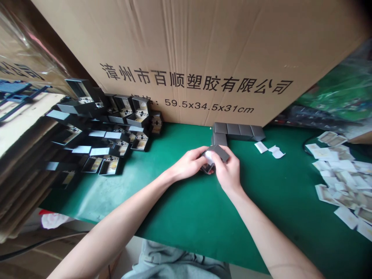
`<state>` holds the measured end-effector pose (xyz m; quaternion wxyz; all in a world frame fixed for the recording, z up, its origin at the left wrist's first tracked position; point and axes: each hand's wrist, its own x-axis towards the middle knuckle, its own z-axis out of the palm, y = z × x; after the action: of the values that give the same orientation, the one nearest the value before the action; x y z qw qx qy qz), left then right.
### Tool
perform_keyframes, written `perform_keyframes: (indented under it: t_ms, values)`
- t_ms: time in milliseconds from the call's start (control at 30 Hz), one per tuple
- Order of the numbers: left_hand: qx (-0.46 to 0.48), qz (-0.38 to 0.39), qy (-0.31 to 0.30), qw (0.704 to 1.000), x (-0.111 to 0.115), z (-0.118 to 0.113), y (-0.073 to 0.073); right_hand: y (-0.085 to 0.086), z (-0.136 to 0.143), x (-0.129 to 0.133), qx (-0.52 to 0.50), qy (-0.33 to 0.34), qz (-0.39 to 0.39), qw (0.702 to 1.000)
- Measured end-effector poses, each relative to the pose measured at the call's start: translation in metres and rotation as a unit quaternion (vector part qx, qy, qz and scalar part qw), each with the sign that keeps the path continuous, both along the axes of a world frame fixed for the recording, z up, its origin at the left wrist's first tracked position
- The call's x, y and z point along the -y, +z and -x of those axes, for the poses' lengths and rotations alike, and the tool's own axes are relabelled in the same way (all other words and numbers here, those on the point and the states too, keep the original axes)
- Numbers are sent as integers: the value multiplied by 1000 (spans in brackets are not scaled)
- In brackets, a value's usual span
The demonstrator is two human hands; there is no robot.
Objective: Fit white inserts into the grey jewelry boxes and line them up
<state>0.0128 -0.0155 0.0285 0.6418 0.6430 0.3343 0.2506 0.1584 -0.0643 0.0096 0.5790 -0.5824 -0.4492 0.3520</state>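
Both hands are together around one small dark box over the middle of the green table. My left hand grips its left side, fingers closed around the edge. On the right side, my right hand holds the box, its thumb pressing on a small white piece at the opening. The lid is raised, and the inside is mostly hidden by the fingers. Just beyond the hands stands a row of closed dark boxes.
Several open dark boxes are piled at the left. White inserts lie heaped at the right, with two white pieces nearer the closed boxes. A large printed carton stands along the back. Stacked cardboard is at far left.
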Motion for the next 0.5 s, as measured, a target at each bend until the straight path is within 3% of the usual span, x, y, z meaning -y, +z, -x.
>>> perform_keyframes:
  t_ms: [133, 500]
  values:
    - [-31, -45, 25, 998, 3, -2, 1, -1, 0, 0, -25, 19, 11, 999]
    - [-32, -39, 47, 998, 8, -5, -7, -1, -3, -1, 6, 19, -35, 999]
